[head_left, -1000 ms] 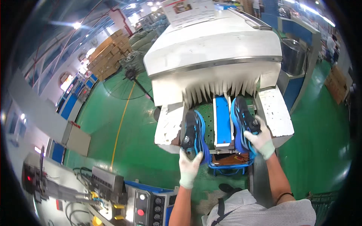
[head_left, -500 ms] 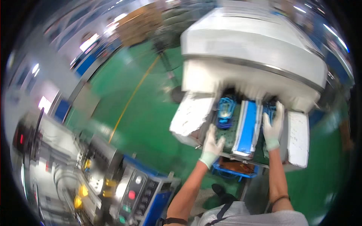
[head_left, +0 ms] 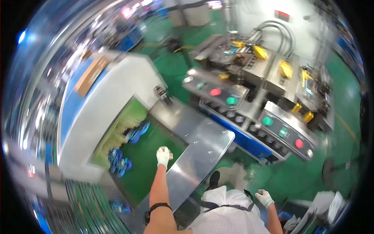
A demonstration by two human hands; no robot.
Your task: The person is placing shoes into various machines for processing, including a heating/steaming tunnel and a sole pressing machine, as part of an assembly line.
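Gloved hands (head_left: 163, 156), blue shoes (head_left: 124, 166) to their left

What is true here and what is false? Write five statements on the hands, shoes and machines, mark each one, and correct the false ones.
1. The left hand and the right hand both wear pale gloves. True.
2. The left hand touches the blue shoes. False: it is apart from them, seen against the green surface.
3. The cardboard box lies on the floor. False: it rests on top of the white machine.
4. A dark band circles the left forearm. True.
5. The control panels carry only green buttons. False: they have red buttons too.
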